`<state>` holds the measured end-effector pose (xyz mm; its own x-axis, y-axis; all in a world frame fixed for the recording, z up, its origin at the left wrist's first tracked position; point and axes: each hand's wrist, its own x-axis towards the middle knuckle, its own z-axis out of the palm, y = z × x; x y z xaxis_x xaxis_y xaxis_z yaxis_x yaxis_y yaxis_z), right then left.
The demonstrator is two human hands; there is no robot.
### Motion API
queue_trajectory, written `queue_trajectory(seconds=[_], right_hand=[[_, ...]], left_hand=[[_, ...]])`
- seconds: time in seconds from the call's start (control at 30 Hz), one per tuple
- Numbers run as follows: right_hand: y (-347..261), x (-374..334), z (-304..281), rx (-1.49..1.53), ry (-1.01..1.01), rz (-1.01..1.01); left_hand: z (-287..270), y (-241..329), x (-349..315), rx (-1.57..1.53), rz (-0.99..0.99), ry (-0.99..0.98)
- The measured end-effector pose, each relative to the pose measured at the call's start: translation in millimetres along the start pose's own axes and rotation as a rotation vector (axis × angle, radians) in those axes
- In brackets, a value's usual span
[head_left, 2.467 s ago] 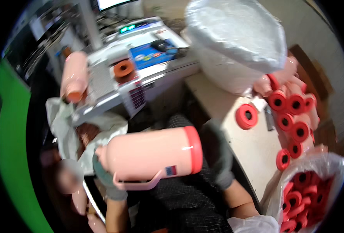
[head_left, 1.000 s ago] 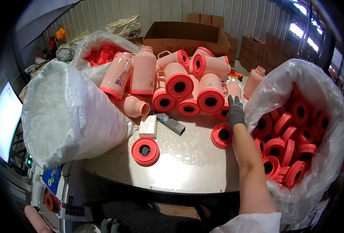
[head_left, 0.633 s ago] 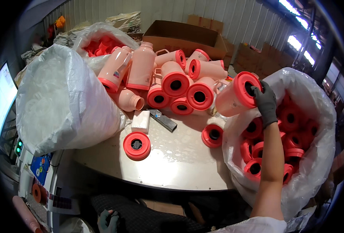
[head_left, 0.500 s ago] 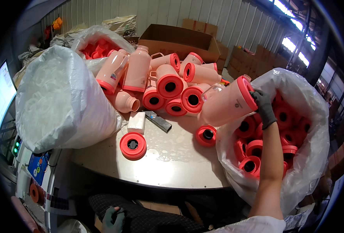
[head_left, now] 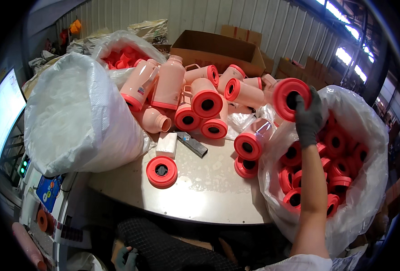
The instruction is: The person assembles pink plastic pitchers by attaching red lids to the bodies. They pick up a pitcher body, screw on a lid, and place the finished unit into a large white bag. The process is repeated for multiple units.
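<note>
My right hand [head_left: 309, 119], in a grey glove, is closed on the rim of a pink flask's red base ring [head_left: 280, 100]. That held flask is raised beside the right sack, its base turned toward me and most of its body hidden behind the ring. Low at the bottom edge, my left hand [head_left: 126, 259] rests by my dark checked lap, gloved, fingers loosely apart, with nothing visible in it. Below the held flask, another pink flask [head_left: 259, 129] lies on the table, its base over a loose red ring [head_left: 244, 173].
Several pink flasks [head_left: 168, 83] are heaped at the back. A white sack of translucent parts [head_left: 114, 122] stands left; a plastic sack [head_left: 375, 135] of red rings stands right. A white block [head_left: 166, 144], a dark bar [head_left: 193, 145] and a red ring [head_left: 162, 181] lie on the table [head_left: 200, 194].
The held flask has swung upright from its slant, its base now facing me. One flask from the heap has slid forward and right to the loose ring. The view has shifted slightly.
</note>
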<state>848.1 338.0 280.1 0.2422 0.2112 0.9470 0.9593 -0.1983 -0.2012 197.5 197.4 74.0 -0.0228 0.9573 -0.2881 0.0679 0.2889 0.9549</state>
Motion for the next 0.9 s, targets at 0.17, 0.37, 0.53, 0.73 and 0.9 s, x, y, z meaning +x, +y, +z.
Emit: queue_trajectory(seconds=[0.17,0.37,0.53,0.73,0.9], right_hand=[[25,-2,93,-0.665,-0.41,-0.146],[11,-33,236,-0.447,-0.618,-0.445],[21,-68,335,-0.516,-0.535,-0.903],[44,-48,316,-0.702,-0.601,-0.645],[38,5,149,0.022,-0.326,-0.092]], left_hand=[[29,6,31,0.247,0.236,-0.051],[57,22,51,0.331,0.06,-0.017],[61,3,72,0.423,0.125,-0.014],[13,-96,73,0.399,0.035,-0.05],[61,9,85,-0.061,-0.264,0.024]])
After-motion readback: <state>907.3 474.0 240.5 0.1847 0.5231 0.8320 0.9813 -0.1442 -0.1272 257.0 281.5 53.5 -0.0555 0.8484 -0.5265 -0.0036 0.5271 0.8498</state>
